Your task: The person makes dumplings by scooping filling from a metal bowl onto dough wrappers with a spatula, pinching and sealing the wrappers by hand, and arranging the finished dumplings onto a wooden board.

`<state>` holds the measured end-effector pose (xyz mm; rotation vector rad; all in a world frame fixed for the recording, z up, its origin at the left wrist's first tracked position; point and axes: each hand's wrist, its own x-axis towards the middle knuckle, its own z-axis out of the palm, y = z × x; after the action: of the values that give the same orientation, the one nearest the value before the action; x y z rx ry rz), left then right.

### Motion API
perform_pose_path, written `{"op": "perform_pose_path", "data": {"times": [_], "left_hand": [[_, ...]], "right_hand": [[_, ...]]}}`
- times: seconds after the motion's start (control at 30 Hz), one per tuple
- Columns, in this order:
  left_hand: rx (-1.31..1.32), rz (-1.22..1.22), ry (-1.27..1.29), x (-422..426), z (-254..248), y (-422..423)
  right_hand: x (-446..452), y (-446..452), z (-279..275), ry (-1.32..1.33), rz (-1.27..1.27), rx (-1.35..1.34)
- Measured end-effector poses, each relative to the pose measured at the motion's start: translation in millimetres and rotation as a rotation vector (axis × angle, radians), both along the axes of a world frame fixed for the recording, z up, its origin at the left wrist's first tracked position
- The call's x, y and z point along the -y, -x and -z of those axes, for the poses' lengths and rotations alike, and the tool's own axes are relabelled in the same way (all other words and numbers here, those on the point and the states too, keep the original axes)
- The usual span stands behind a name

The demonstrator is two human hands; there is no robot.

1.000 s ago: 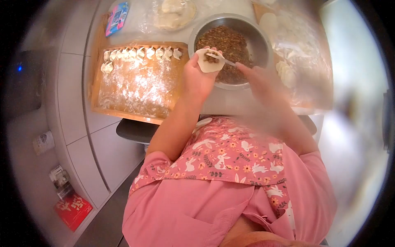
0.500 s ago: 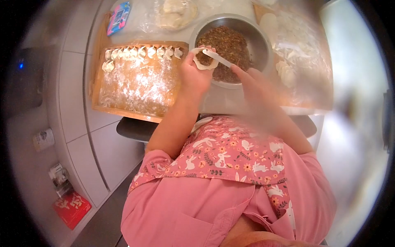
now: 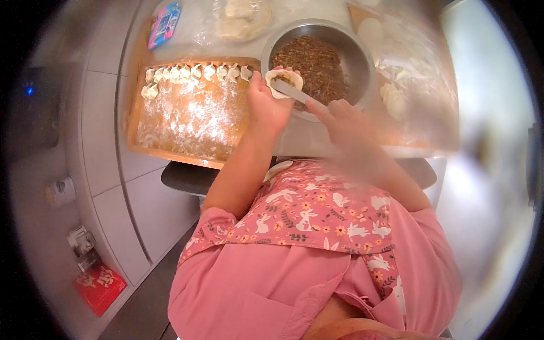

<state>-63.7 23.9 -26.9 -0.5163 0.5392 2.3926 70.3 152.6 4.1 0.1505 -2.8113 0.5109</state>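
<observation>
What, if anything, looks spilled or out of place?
Nothing clearly stands out. White powder lies unevenly across the wooden tray, and filling shows only in the bowl and on the wrapper in the left hand.

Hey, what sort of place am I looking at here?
Probably a kitchen, perhaps a home one: there's a metal bowl of chopped filling, a floured wooden tray with shaped dumplings, and a round dough wrapper in the left hand.

Cradling a dough wrapper [image 3: 276, 91] in the left hand [image 3: 268, 107], holding a spatula [image 3: 294, 93] to its filling [image 3: 288, 79] with the right hand [image 3: 343, 120].
</observation>
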Motion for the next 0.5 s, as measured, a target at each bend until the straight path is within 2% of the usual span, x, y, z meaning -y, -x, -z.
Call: {"op": "perform_pose_path", "data": {"times": [0.07,0.1,0.17,0.2,0.3,0.37,0.4,0.5], "left_hand": [[0.013,-0.038,-0.020,5.2,0.5,3.8],[-0.175,-0.042,0.065,12.4,1.6,6.9],[-0.361,-0.048,0.154,21.9,1.3,9.7],[-0.348,-0.021,0.172,23.5,0.3,10.5],[-0.430,0.158,0.218,22.7,-5.7,-0.3],[-0.534,0.300,0.242,19.7,-10.6,-9.9],[-0.588,0.361,0.259,18.3,-12.9,-14.5],[-0.734,0.509,0.318,16.3,-17.7,-23.4]], "right_hand": [[-1.5,-3.5,7.6,0.015,-0.034,0.012],[-2.6,-5.2,8.4,0.021,-0.050,0.015],[-3.4,-11.5,-1.1,0.010,-0.010,0.090],[-3.7,-12.0,-5.0,0.005,0.005,0.114],[-4.9,-8.7,-8.3,0.039,0.124,0.055],[-6.7,4.9,-1.8,0.129,0.000,-0.095],[-2.1,8.9,-0.7,0.061,0.006,-0.156],[-3.8,11.7,10.5,0.168,-0.069,-0.184]]}}
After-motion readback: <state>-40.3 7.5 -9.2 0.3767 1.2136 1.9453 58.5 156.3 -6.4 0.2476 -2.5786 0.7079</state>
